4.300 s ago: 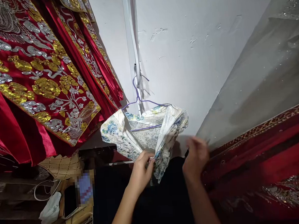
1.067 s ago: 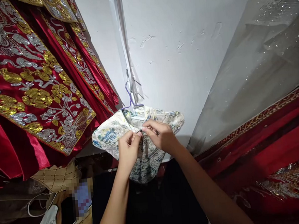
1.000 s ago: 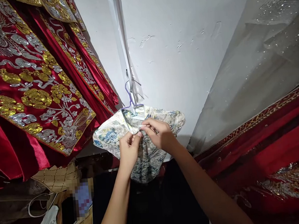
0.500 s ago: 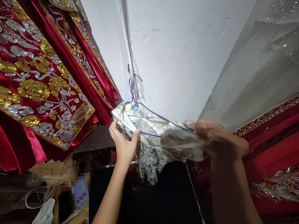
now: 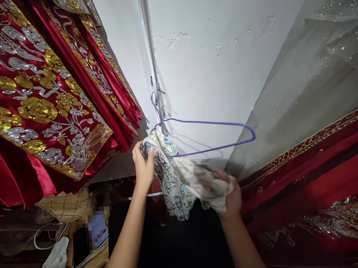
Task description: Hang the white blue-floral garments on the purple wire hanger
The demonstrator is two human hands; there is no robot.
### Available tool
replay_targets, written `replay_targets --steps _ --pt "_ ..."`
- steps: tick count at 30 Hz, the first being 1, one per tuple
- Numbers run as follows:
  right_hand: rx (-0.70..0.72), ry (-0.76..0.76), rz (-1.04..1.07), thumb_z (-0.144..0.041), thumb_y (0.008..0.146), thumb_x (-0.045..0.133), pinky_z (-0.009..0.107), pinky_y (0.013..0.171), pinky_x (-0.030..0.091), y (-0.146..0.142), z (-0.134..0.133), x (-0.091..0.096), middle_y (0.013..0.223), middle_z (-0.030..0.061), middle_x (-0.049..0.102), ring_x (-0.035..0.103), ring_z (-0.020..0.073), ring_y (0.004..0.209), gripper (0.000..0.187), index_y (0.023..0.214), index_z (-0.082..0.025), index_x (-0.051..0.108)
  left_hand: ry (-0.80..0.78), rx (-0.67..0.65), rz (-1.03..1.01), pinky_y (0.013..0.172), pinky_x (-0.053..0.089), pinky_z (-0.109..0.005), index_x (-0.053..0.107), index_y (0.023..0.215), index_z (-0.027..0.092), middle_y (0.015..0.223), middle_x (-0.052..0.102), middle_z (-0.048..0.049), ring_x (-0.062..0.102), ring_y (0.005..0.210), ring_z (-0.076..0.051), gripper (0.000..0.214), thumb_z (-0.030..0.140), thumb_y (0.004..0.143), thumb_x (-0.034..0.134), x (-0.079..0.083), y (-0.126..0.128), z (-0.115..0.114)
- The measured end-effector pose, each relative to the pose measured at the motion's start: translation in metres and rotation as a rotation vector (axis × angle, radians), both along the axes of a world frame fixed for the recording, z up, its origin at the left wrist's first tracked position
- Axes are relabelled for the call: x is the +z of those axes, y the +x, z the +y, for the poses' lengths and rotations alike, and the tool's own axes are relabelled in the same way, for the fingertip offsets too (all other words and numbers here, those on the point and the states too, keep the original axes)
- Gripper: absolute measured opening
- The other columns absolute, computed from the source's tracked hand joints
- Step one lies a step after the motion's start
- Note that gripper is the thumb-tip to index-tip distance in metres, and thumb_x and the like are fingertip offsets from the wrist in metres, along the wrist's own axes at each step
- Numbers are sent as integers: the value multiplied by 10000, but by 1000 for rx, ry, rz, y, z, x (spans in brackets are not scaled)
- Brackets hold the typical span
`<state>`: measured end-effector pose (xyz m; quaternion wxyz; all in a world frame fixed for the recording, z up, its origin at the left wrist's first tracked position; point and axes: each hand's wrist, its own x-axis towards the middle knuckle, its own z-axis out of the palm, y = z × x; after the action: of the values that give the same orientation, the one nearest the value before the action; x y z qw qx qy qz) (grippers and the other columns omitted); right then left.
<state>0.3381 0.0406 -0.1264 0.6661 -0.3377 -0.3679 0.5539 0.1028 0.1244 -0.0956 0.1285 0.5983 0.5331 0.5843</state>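
A purple wire hanger (image 5: pixel 209 122) hangs by its hook against the white wall, its right arm bare. A light floral garment (image 5: pixel 173 183), patterned in grey, blue and yellow, still covers the hanger's left end and drapes below it. My left hand (image 5: pixel 144 163) grips the garment at that left end, thumb in front and fingers behind. Lower and to the right, my right hand (image 5: pixel 232 195) is closed on the garment's other side, pulling the cloth out; motion blurs it a little. The garment's far side is hidden.
Red embroidered garments (image 5: pixel 41 98) with gold and silver sequins hang at the left. Sheer sparkly fabric (image 5: pixel 285 81) and red cloth (image 5: pixel 338 180) are on the right. At lower left, a phone (image 5: pixel 80 243) and a crumpled white bag (image 5: pixel 55 259) lie on a wooden surface.
The garment's right side has come off the hanger's right arm, now exposed. My right hand has moved down and left with the cloth; my left hand has shifted slightly.
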Motion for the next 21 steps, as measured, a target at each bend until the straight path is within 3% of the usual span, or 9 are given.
replay_targets --steps 3,5,7,9,12,16,19,21 --pt "114 -75 180 -520 781 552 351 592 399 -26 -6 -4 599 -6 323 363 185 581 423 607 -238 289 14 -38 -132 1048 393 -362 508 1283 220 1325 551 -119 508 1249 -243 395 459 969 502 -4 22 -34" --pt "233 -110 252 -423 764 577 317 588 376 -41 -8 -3 605 -11 301 347 164 581 370 595 -226 313 -171 -283 -181 897 447 -312 625 1006 188 1014 652 -75 602 980 -214 381 514 989 428 -7 29 -54" --pt "315 -108 259 -393 758 579 292 571 337 -55 -10 -2 599 -13 297 327 148 577 359 578 -217 323 -414 -528 -218 760 440 -285 618 757 170 768 619 -38 576 766 -182 540 579 991 354 -13 30 -70" --pt "353 -104 223 -396 770 580 282 562 309 -68 -13 -4 594 -14 315 321 141 579 362 579 -216 332 -597 -617 -279 681 414 -277 589 661 164 659 562 -18 522 668 -165 611 638 966 352 -20 27 -80" --pt "356 -75 27 -283 737 639 269 571 281 -82 -20 -9 615 -29 324 304 123 597 363 590 -213 315 -719 -600 -387 675 421 -274 613 668 156 649 559 -16 519 685 -171 573 655 911 471 -29 19 -91" --pt "436 76 -348 -99 677 629 258 562 236 -88 -29 -7 610 -52 323 282 102 593 327 586 -202 333 -752 -576 -588 767 453 -260 690 793 141 796 652 -47 583 822 -190 367 500 857 652 -37 14 -96" --pt "612 137 -476 -104 711 670 253 613 333 -82 -35 7 676 -43 477 436 115 647 159 742 -197 544 -735 -661 -806 716 452 -239 695 901 141 833 672 -53 598 754 -160 182 301 813 695 -39 14 -95" --pt "646 118 -484 -167 776 689 269 656 400 -71 -36 19 715 -32 568 525 134 677 175 927 -207 610 -710 -723 -893 667 435 -215 687 891 136 788 663 -43 583 684 -130 135 187 766 682 -37 12 -93"
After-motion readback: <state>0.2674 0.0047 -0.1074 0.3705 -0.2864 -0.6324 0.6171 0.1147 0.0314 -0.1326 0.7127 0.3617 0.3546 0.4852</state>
